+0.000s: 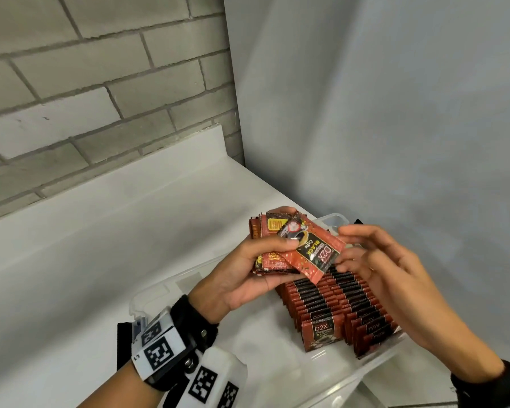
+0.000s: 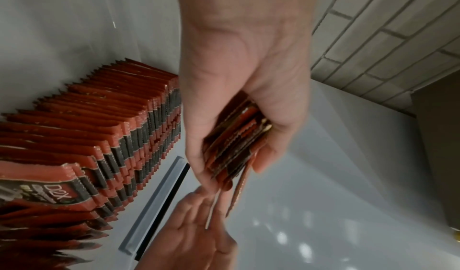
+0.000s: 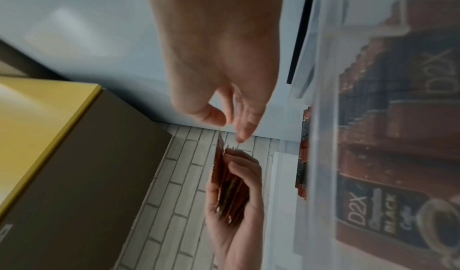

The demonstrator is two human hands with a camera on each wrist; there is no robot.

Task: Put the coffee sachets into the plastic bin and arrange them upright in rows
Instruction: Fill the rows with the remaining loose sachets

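Note:
My left hand [image 1: 286, 228] grips a stack of red coffee sachets [image 1: 267, 256] above the far end of the clear plastic bin [image 1: 147, 293]. The top sachet [image 1: 309, 250] is skewed off the stack, and my right hand [image 1: 339, 245] pinches its right edge between thumb and fingers. Two rows of sachets [image 1: 336, 307] stand upright along the bin's right side. The left wrist view shows the held stack [image 2: 234, 142] edge-on, the rows [image 2: 99, 136] and the bin rim [image 2: 159, 201]. In the right wrist view my right hand [image 3: 229, 122] pinches a thin sachet edge above the stack [image 3: 229, 191].
The bin sits on a white counter [image 1: 100, 231] in a corner, with a grey brick wall [image 1: 100, 83] at the back and a white panel [image 1: 395, 113] on the right. The right wrist view shows a brown box with a yellow top [image 3: 62, 146].

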